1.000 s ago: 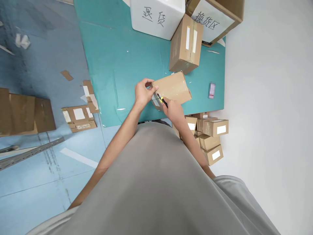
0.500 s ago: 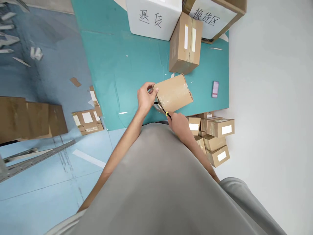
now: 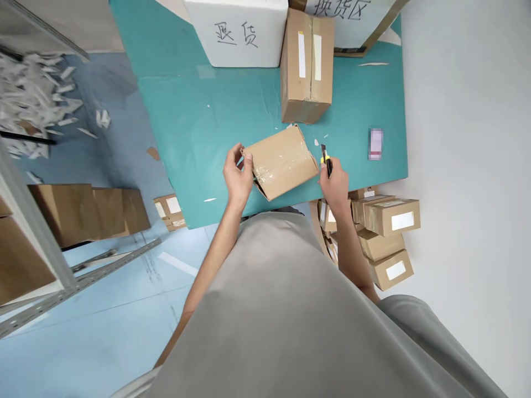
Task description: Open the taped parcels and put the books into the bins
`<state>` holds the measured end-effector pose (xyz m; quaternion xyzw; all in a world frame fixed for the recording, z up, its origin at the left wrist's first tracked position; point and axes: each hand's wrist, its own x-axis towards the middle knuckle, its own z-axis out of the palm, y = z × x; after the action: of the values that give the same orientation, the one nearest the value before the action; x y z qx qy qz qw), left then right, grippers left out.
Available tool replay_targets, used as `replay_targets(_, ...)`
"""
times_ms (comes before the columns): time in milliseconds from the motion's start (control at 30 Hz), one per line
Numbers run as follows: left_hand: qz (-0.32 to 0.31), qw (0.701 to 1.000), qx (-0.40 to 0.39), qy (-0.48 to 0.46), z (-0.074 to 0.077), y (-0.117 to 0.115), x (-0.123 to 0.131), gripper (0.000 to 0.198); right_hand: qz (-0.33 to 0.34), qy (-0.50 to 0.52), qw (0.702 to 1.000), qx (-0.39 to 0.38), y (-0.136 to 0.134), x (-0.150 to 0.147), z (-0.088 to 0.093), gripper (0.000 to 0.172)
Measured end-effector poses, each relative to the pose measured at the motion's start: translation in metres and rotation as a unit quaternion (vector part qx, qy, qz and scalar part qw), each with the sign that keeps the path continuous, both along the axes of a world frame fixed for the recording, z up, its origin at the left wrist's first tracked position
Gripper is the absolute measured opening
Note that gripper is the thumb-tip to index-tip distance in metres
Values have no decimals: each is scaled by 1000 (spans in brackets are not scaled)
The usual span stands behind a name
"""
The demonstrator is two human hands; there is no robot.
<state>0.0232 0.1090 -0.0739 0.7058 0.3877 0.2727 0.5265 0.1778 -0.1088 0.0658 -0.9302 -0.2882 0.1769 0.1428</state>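
Note:
A small brown cardboard box point(image 3: 284, 160) lies at a slant near the front edge of the green table point(image 3: 186, 132). Clear tape shows on its left part, and its left end has a gap at the lower corner. My left hand point(image 3: 239, 176) grips that left end, thumb on top and fingers behind it. Beside the box's right end, my right hand point(image 3: 335, 181) is closed around a black and yellow utility knife point(image 3: 327, 165). The knife's blade points up and away from me, apart from the box.
Behind the box stand a taller taped carton point(image 3: 307, 66), a white bin point(image 3: 249, 41) with handwriting and a labelled box point(image 3: 352, 25). A blurred pinkish item point(image 3: 375, 145) lies at right. Stacked cartons point(image 3: 392, 218) sit below the table's right edge; a metal rack point(image 3: 62, 276) stands left.
My right hand has moved the utility knife from the box's left end to beyond its right end. My left hand still holds the box. The camera view has shifted somewhat.

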Motion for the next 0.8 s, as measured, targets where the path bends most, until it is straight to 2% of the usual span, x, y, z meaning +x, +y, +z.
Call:
replay_targets(100, -5, 999, 33, 28, 3, -3, 6, 78, -36, 55, 997, 25, -9, 9, -20, 66)
replay_targets(167, -12, 997, 61, 44, 12, -8, 11, 76, -49, 69, 996, 36, -14, 4, -27, 57)
replay_targets(267, -48, 988, 127, 75, 34, -21, 22, 68, -44, 78, 995, 38, -18, -4, -28, 49)
replay_targets(400, -152, 957, 192, 152, 57, -40, 36, 50, -2, 91, 996, 2, -10, -5, -18, 48)
replay_targets(533, -190, 925, 233, 231, 60, -44, 38, 47, 19, 94, 993, -62, 1, 1, -6, 49)
replay_targets(800, -182, 926, 239, 227, 60, -46, 37, 49, 38, 95, 990, -101, 4, 3, 0, 54)
